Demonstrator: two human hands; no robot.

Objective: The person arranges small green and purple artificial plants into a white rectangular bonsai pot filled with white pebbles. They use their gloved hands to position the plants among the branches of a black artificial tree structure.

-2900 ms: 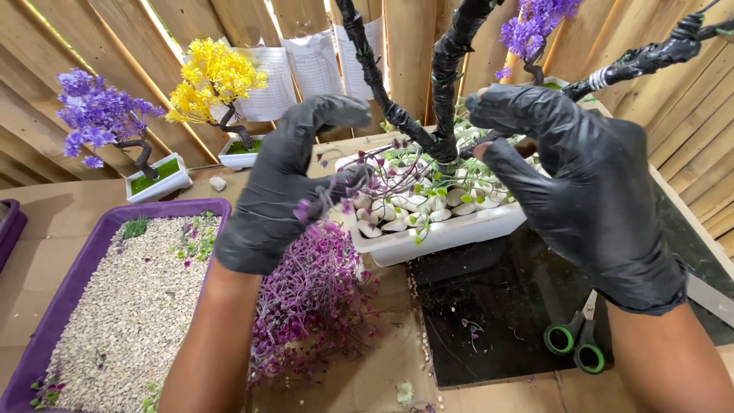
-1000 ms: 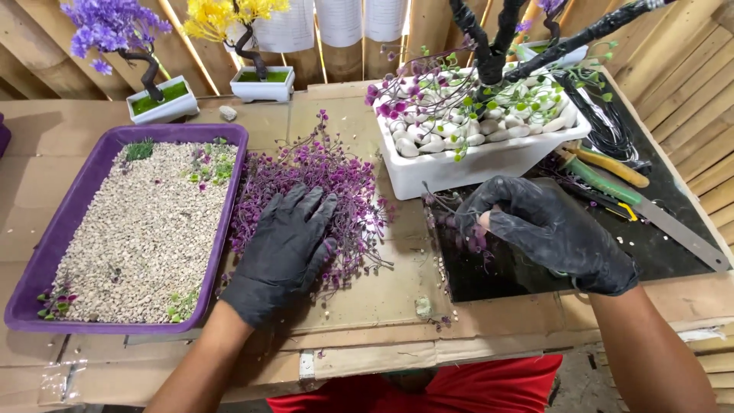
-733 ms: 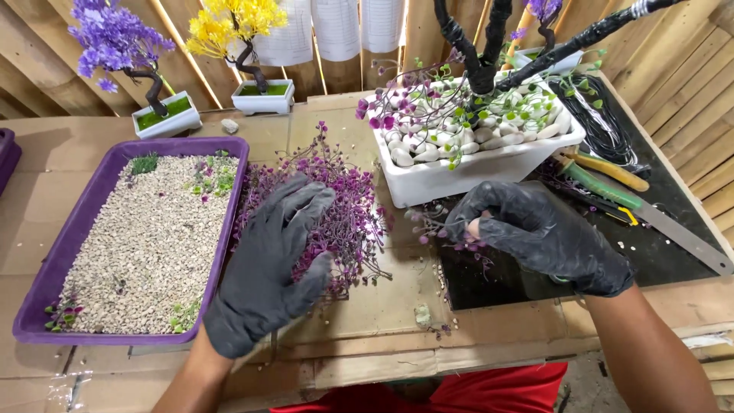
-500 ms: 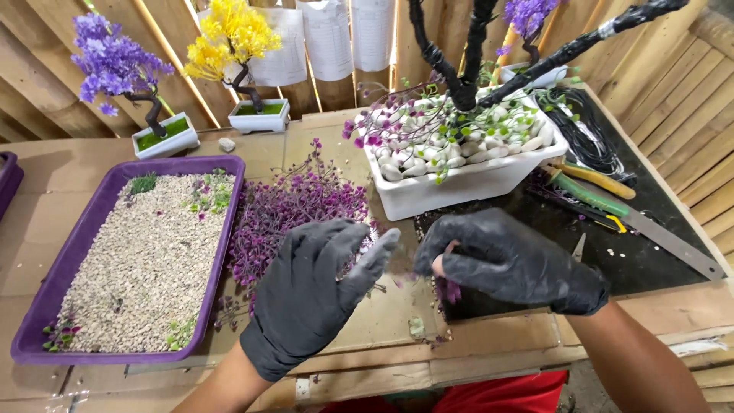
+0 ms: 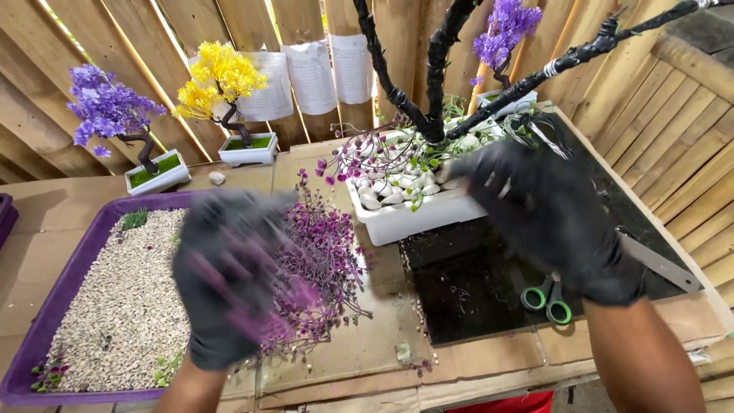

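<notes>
Working purple sprigs toward a white planter, seen from the head camera.
Black-gloved left hand (image 5: 229, 279), blurred, fingers spread over the loose pile of purple artificial flower sprigs (image 5: 325, 256) at seven o'clock; black-gloved right hand (image 5: 547, 214) touches the white rectangular pebble-filled planter (image 5: 413, 218), grip unclear. Hasty motion could scatter sprigs or tip pebbles.

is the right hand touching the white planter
Cannot tell. In the head view the right hand is motion-blurred and overlaps the right end of the white planter, so neither a contact nor a gap shows plainly.
</notes>
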